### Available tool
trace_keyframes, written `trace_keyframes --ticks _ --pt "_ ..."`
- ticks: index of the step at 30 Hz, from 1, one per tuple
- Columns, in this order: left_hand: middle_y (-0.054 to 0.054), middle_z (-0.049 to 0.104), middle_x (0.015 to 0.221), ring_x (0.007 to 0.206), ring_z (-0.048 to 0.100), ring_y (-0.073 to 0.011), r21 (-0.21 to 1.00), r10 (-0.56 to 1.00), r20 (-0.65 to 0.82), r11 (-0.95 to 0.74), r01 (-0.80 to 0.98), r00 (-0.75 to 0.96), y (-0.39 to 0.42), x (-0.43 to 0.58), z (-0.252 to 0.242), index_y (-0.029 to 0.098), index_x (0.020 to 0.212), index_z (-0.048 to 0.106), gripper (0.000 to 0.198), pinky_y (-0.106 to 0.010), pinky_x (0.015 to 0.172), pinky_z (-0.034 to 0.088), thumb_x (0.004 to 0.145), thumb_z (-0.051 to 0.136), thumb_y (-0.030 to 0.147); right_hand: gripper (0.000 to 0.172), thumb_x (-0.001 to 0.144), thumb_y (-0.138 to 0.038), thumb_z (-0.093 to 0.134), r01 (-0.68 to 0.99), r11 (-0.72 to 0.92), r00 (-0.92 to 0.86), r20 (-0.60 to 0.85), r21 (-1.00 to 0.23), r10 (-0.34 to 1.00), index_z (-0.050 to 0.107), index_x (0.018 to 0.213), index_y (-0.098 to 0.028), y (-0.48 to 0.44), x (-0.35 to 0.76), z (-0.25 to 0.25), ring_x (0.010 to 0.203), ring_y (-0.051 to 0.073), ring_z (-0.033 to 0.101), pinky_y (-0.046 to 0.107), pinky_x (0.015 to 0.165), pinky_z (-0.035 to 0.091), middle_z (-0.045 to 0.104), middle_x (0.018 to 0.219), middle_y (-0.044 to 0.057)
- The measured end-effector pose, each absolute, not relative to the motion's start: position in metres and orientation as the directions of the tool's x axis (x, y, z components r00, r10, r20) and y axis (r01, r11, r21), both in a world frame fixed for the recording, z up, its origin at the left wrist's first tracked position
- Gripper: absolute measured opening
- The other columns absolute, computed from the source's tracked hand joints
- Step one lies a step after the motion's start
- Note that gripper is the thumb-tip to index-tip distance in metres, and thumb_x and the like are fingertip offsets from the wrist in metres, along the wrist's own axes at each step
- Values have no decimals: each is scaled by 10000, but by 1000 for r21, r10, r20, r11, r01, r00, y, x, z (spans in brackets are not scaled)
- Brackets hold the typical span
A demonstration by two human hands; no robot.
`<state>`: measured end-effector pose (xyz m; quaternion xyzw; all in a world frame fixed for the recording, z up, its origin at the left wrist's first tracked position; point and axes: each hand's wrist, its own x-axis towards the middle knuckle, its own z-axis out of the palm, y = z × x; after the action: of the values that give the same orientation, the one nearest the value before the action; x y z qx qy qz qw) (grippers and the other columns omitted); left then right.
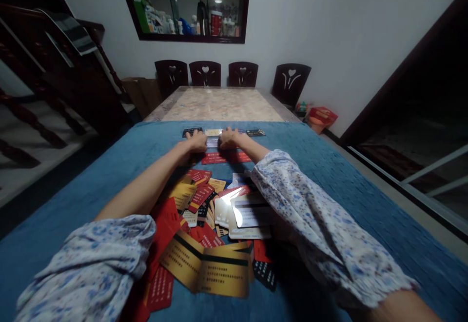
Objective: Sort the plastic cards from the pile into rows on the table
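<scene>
My left hand (198, 142) and my right hand (229, 138) are stretched out to the far part of the blue cloth, fingers bent down at either side of a white card (212, 143). Both hands seem to pinch its edges, though the fingertips are partly hidden. Just behind them runs a row of cards: a black card (190, 130) by my left fingers, a cream card (212, 132) and another black card (256, 132) right of my right hand. Red cards (214, 158) lie in line on the near side. Between my forearms is a loose overlapping pile with gold cards (224, 271).
A blue cloth (109, 175) covers the near part of the table; its marbled top (226, 105) shows beyond. Several dark chairs (205, 74) stand at the far end. A red bag (322, 115) sits on the floor at right, and a wooden railing (32, 112) rises at left.
</scene>
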<state>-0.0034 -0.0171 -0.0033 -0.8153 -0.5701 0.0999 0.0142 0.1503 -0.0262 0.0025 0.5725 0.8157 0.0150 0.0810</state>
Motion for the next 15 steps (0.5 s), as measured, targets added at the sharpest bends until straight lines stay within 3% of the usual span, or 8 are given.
trace_keyframes --ticks 4,15 --pt "-219 580 1350 1318 444 -428 -129 931 -110 -360 924 347 -19 -3 -7 164 1217 687 521 -664 1048 379 707 585 195 525 816 -193 548 933 340 -329 -106 118 938 669 1327 -183 -29 147 4 1329 382 489 614 1087 413 590 1433 191" --pt "-214 568 1358 1320 430 -401 -127 921 -46 -389 913 386 -43 -11 2 142 1255 653 511 -612 1075 352 751 568 161 543 825 -280 592 883 431 -422 -91 184 902 643 1353 -163 -38 166 15 1301 383 443 561 1028 417 575 1419 198"
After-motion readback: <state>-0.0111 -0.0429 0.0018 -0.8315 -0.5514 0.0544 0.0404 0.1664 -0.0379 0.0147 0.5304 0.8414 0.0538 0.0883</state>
